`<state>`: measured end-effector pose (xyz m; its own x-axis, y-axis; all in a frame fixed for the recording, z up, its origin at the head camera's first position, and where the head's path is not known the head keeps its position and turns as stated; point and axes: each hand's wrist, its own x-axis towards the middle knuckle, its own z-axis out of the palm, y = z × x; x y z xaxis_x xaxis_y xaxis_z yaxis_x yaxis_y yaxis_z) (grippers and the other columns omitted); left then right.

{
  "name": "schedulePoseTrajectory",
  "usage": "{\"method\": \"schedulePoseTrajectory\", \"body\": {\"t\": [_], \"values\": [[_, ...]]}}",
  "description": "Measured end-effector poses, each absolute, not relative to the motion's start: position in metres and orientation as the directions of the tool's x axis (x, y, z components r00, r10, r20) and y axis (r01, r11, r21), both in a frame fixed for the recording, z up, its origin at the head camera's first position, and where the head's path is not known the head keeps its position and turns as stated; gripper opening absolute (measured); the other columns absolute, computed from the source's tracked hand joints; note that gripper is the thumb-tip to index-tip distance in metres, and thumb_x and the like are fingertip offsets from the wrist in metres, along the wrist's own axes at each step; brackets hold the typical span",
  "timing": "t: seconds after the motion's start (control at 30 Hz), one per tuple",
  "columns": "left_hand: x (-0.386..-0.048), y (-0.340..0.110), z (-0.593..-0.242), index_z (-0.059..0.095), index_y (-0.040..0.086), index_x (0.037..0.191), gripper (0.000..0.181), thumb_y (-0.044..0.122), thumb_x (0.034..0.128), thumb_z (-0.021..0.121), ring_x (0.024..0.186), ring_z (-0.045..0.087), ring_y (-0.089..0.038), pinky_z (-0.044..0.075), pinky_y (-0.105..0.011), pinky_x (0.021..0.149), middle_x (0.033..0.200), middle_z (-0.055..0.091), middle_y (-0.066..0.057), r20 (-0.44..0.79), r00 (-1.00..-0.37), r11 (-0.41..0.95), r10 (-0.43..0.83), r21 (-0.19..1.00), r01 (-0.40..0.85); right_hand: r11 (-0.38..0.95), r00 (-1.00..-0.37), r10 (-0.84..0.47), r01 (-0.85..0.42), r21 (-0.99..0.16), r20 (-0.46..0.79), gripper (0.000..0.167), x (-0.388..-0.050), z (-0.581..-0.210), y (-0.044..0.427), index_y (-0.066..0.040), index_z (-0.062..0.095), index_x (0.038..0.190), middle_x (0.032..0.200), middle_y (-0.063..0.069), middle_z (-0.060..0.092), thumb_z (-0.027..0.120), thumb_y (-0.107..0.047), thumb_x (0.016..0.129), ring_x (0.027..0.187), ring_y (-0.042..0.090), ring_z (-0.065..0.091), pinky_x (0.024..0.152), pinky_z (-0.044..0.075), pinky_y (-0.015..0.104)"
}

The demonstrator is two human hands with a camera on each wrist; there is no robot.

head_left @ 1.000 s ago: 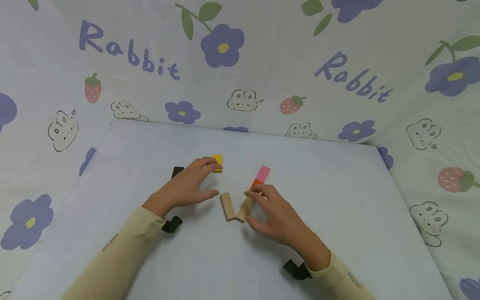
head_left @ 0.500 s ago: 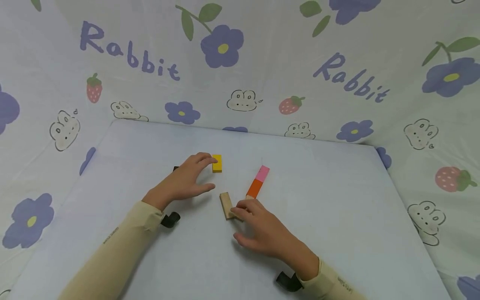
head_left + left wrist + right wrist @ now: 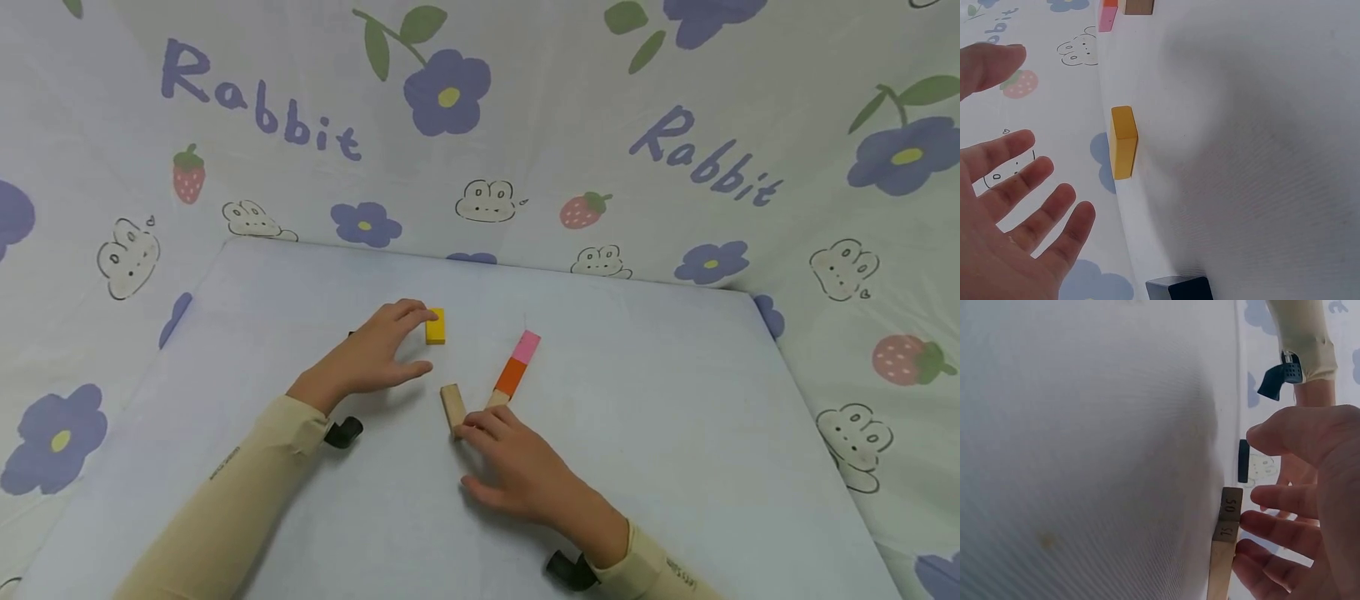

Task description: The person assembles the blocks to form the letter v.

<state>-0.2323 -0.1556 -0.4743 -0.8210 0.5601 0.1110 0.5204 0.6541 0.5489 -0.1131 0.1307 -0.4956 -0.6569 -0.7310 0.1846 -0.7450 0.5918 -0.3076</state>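
A yellow block [image 3: 436, 331] lies beside the left hand's [image 3: 372, 352] spread fingers, toward the table's [image 3: 637, 367] far edge; the right hand's [image 3: 517, 467] parted fingers reach two wooden blocks [image 3: 452, 405].

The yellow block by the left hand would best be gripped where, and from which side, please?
Probably by the middle of its two long sides, with the left hand coming down from above. The yellow block lies on the table, its long sides running near to far in the head view, so its narrow width should suit a pinch.

"Rabbit" on cloth [image 3: 525, 125], digits on blocks [image 3: 1230, 504]
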Motion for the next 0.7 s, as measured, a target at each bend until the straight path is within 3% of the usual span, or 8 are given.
{"method": "schedulePoseTrajectory", "body": {"t": [0.7], "values": [[-0.264, -0.147, -0.477, 0.051, 0.008, 0.159, 0.074, 0.033, 0.0977, 0.083, 0.150, 0.039, -0.038, 0.035, -0.056, 0.124, 0.164, 0.040, -0.019, -0.004, -0.831, 0.694, 0.556, 0.552, 0.462, 0.605, -0.650, -0.738, -0.757, -0.248, 0.181, 0.049, -0.111, -0.499, 0.132, -0.010, 0.072, 0.139, 0.137, 0.004, 0.063, 0.082, -0.028, 0.094, 0.128, 0.022, 0.054, 0.104, 0.053, 0.037]]}}
